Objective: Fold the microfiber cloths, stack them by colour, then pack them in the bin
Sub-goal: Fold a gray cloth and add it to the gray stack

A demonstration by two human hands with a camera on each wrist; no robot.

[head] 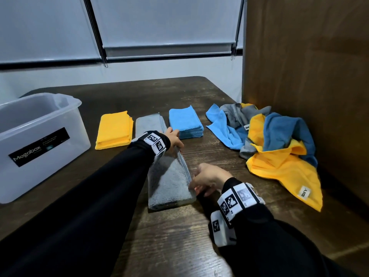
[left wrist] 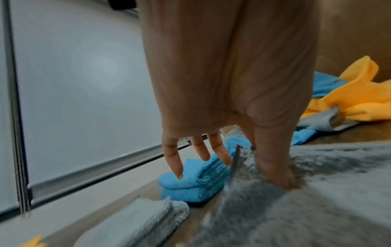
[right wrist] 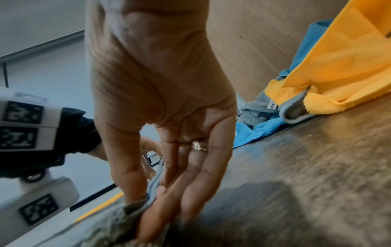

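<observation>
Folding now: one grey cloth point(head: 169, 182), folded into a long strip, lies near the middle of the worktop point(head: 175, 236); its long axis runs from the near edge toward the far edge, tilted a little left at the far end.
Left grip: the left hand point(head: 174, 139) pinches the strip's raised right edge at the far end, thumb point(left wrist: 273, 160) pressed into the nap, the other fingers point(left wrist: 173, 160) spread and straight.
Right grip: the right hand point(head: 207, 177) pinches the same edge nearer the near end, thumb point(right wrist: 129, 175) on one side, fingers point(right wrist: 198, 180) pressed together on the other; one ring point(right wrist: 198, 146) shows.
Folded stacks: three, in a row toward the far edge — yellow stack point(head: 113, 129) left, grey stack point(head: 148, 123) middle, blue stack point(head: 184, 121) right.
Stack direction: each lies with its long axis toward the far edge.
Unfolded pile: one heap of loose cloths point(head: 279, 144) at the right edge, blue, grey and yellow mixed; count cannot be told.
Bin: one clear plastic bin point(head: 40, 140) at the left edge, upright, label facing the near side.
</observation>
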